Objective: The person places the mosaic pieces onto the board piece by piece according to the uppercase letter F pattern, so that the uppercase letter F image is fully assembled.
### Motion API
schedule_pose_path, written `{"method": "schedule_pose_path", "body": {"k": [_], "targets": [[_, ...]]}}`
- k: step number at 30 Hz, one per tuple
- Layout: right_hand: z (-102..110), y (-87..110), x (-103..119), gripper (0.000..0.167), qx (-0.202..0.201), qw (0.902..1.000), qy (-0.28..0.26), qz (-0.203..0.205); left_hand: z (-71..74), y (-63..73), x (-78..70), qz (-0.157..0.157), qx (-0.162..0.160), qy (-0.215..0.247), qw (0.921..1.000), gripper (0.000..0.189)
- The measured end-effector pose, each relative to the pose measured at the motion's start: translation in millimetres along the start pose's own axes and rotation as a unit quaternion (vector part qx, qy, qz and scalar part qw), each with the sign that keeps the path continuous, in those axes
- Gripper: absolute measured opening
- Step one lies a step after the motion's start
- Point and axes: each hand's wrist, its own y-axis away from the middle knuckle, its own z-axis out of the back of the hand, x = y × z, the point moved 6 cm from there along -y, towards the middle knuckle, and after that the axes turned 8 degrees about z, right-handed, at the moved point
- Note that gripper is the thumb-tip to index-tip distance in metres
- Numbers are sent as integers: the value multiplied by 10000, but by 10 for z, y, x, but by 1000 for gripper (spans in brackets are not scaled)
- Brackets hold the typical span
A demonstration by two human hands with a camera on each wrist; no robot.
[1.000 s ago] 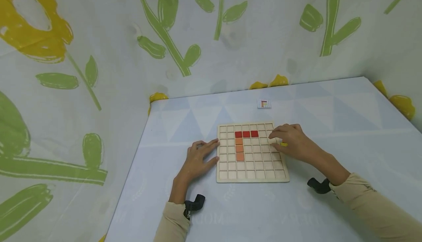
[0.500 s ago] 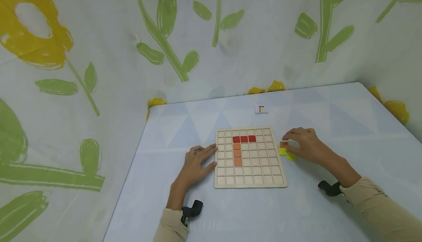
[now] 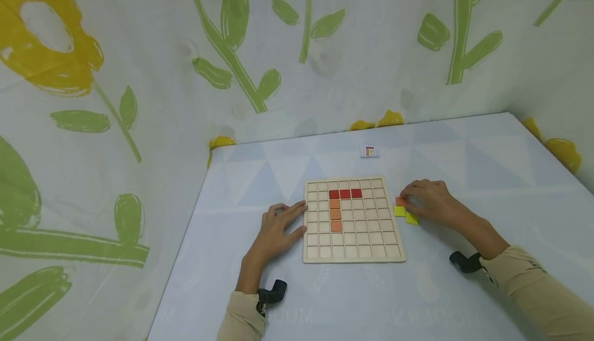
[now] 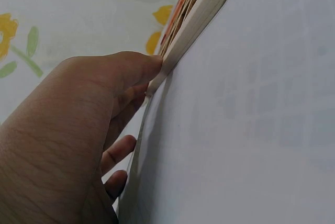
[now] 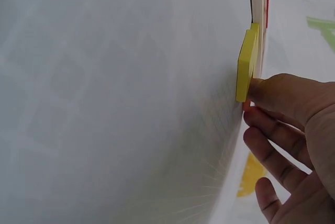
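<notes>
A square wooden grid board point(image 3: 355, 256) lies on the table. Three red tiles point(image 3: 345, 194) form a row in it, with three orange tiles point(image 3: 335, 214) in a column below the leftmost. My left hand point(image 3: 274, 232) rests its fingertips and thumb against the board's left edge, fingers spread. Right of the board, my right hand point(image 3: 431, 204) pinches a loose orange tile point(image 3: 400, 201) between thumb and index finger; the tile is partly hidden by the fingers. Two yellow tiles point(image 3: 399, 211) lie beside it, and in the right wrist view a yellow tile point(image 5: 246, 67) stands close to the thumb.
A small card point(image 3: 369, 150) with a coloured grid pattern lies beyond the board. The pale blue-and-white table point(image 3: 260, 150) ends against a flower-patterned backdrop point(image 3: 162, 72) at the back and left. Each wrist carries a black camera mount point(image 3: 273, 292).
My right hand has moved right from the board's right edge to the loose tiles, and its thumb and index finger have closed on the orange tile. The left hand stays at the board's edge.
</notes>
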Motion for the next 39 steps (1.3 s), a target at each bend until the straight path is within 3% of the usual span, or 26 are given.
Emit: {"method": "schedule_pose_path", "body": {"k": [14,21,30,39], "targets": [[103,49,79,14,-473,9985,-216,174,-7,-20,16,94,111,-93,9999,55],[185,30,247,22,-820,9940,-315,655,-4,-11,18,108,56,-90,9999,54],[192,0,440,23,-668,9944,-433,688,2,-14,-2,75,-20,-2,10000,54],[156,-5,670,27,-898,9885,-409,1148,-3,-18,5,91,-54,-19,9999,54]]}}
